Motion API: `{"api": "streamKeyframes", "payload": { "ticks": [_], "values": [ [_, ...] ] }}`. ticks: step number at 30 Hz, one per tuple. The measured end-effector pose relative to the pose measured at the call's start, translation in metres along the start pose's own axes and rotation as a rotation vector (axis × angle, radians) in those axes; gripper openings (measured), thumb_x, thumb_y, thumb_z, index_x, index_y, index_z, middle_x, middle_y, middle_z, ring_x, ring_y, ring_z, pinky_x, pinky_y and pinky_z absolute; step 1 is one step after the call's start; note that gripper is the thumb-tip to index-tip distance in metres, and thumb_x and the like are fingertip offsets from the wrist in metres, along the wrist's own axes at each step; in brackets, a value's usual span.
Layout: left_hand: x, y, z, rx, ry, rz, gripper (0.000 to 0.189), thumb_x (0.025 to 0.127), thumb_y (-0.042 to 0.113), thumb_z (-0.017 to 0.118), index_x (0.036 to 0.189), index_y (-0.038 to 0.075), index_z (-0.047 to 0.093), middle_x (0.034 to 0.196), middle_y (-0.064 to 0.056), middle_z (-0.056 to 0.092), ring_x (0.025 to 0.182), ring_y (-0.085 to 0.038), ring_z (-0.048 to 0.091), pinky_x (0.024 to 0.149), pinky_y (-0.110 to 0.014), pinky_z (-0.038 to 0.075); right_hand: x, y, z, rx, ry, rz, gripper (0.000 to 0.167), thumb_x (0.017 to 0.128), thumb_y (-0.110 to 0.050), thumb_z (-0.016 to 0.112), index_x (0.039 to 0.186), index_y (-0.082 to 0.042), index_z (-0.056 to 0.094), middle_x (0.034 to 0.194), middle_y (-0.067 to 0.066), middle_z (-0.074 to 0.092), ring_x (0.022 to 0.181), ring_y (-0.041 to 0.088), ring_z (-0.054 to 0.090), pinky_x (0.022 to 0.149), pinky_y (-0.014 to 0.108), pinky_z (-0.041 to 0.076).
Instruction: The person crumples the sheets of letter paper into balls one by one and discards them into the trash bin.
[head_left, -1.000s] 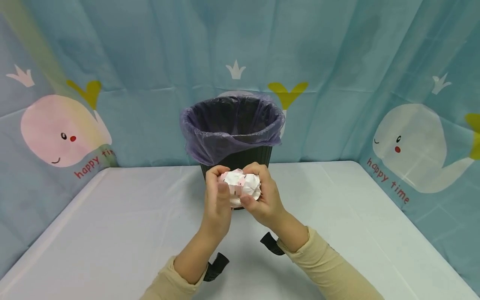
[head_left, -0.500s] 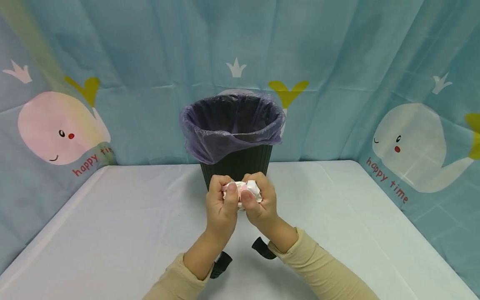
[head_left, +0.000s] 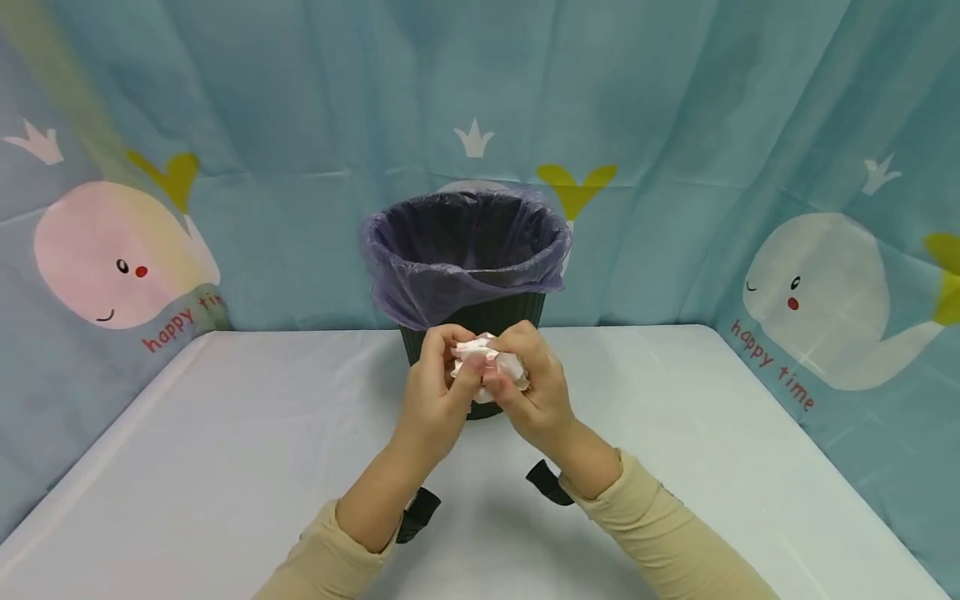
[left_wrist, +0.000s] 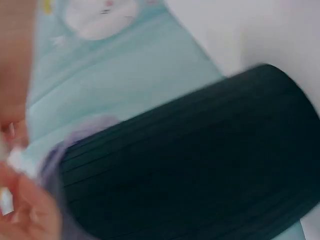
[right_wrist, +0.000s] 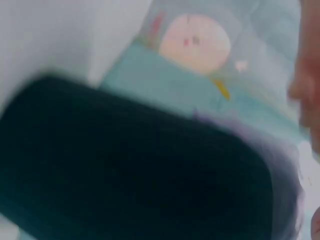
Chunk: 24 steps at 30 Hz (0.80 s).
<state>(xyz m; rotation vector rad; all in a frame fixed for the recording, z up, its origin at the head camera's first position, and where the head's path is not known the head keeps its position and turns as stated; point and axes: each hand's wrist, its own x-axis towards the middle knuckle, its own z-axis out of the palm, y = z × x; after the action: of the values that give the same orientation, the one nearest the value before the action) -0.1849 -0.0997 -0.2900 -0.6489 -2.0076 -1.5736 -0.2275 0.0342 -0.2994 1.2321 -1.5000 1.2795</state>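
Note:
In the head view a crumpled ball of white and pink paper [head_left: 487, 354] is squeezed between two hands, in front of the bin. The left hand [head_left: 433, 392] grips its left side, with the thumb over the near face. From the right, the right hand [head_left: 538, 387] holds the other side, fingers curled over the top and thumb below. Behind them stands a dark green ribbed trash bin [head_left: 495, 315], lined with a purple plastic bag [head_left: 427, 292] folded over its rim. Both wrist views are blurred; each shows the bin large and only parts of the hands at one edge.
A white-covered table [head_left: 262, 450] lies under the arms. Behind and at both sides hangs a blue curtain [head_left: 300, 167] with whale prints. Black strap pieces [head_left: 418, 515] stick out by each wrist.
The paper ball was pressed tighter and lower half a second ago. Both hands have since risen slightly toward the bin, with fingers shifted around the ball and wrists spread farther apart.

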Motion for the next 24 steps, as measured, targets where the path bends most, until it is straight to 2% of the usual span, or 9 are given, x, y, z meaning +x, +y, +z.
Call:
{"api": "streamKeyframes", "payload": {
  "ticks": [3,5,6,9,11,15,18,22,24],
  "values": [
    [-0.001,0.01,-0.007,-0.134,-0.104,-0.225,0.053,0.101,0.049,0.044,0.12,0.0,0.042,0.072,-0.009,0.058,0.047,-0.016,0.052,0.046,-0.028,0.047,0.004,0.002,-0.01,-0.028,-0.09,-0.086,0.034,0.1,-0.04,0.051,0.107,-0.007,0.053,0.098,0.016,0.048,0.083,0.026,0.05,0.063,0.029,0.047],
    [-0.001,0.011,-0.01,-0.212,-0.155,-0.297,0.057,0.1,0.052,0.042,0.124,-0.001,0.04,0.07,-0.008,0.058,0.046,-0.018,0.055,0.048,-0.03,0.049,0.005,0.001,-0.015,0.038,-0.176,-0.043,0.035,0.1,-0.042,0.05,0.118,-0.012,0.054,0.116,0.02,0.047,0.102,0.03,0.05,0.081,0.035,0.048],
    [-0.002,0.011,-0.012,-0.252,-0.175,-0.317,0.062,0.099,0.055,0.043,0.125,-0.001,0.038,0.071,-0.008,0.059,0.049,-0.018,0.057,0.05,-0.03,0.051,0.004,0.0,-0.017,0.102,-0.229,0.02,0.037,0.1,-0.043,0.049,0.125,-0.016,0.053,0.127,0.02,0.044,0.113,0.032,0.046,0.088,0.037,0.046],
    [-0.005,0.008,-0.015,-0.309,-0.174,-0.285,0.077,0.09,0.061,0.051,0.128,-0.004,0.034,0.089,-0.01,0.059,0.057,-0.015,0.061,0.058,-0.029,0.053,0.005,-0.007,-0.025,0.237,-0.344,0.26,0.054,0.1,-0.047,0.047,0.146,-0.018,0.039,0.15,0.016,0.031,0.132,0.031,0.034,0.102,0.044,0.038],
    [-0.007,0.006,-0.017,-0.322,-0.125,-0.258,0.085,0.082,0.061,0.058,0.128,-0.006,0.034,0.098,-0.012,0.055,0.06,-0.012,0.06,0.061,-0.026,0.053,0.006,-0.013,-0.031,0.208,-0.374,0.367,0.065,0.099,-0.051,0.047,0.151,-0.014,0.032,0.153,0.014,0.028,0.136,0.029,0.031,0.105,0.047,0.036],
    [-0.008,0.007,-0.017,-0.33,0.015,-0.262,0.068,0.088,0.035,0.07,0.127,-0.007,0.035,0.112,-0.018,0.048,0.063,-0.009,0.059,0.062,-0.021,0.052,0.003,-0.017,-0.032,-0.062,-0.278,0.279,0.067,0.096,-0.05,0.053,0.137,0.002,0.046,0.135,0.018,0.05,0.117,0.03,0.05,0.09,0.045,0.046],
    [-0.011,0.01,-0.013,-0.267,0.067,-0.275,0.051,0.091,0.013,0.069,0.126,-0.007,0.038,0.117,-0.019,0.052,0.066,-0.009,0.062,0.063,-0.022,0.051,0.0,-0.02,-0.028,-0.135,-0.221,0.206,0.064,0.095,-0.046,0.056,0.133,0.005,0.048,0.13,0.02,0.055,0.109,0.029,0.055,0.085,0.036,0.05],
    [-0.017,0.013,-0.01,-0.109,0.019,-0.23,0.034,0.096,0.012,0.061,0.12,-0.007,0.047,0.107,-0.017,0.063,0.072,-0.009,0.063,0.063,-0.024,0.051,-0.001,-0.025,-0.026,-0.142,-0.282,0.2,0.074,0.092,-0.049,0.058,0.14,0.004,0.036,0.14,0.019,0.046,0.115,0.028,0.052,0.09,0.033,0.049],
    [-0.019,0.013,-0.012,-0.081,-0.014,-0.199,0.031,0.098,0.014,0.058,0.119,-0.007,0.05,0.103,-0.017,0.065,0.076,-0.011,0.063,0.064,-0.025,0.051,0.001,-0.026,-0.026,-0.174,-0.294,0.194,0.078,0.089,-0.051,0.06,0.139,0.004,0.035,0.138,0.019,0.048,0.113,0.028,0.053,0.088,0.036,0.05]
  ]
}}
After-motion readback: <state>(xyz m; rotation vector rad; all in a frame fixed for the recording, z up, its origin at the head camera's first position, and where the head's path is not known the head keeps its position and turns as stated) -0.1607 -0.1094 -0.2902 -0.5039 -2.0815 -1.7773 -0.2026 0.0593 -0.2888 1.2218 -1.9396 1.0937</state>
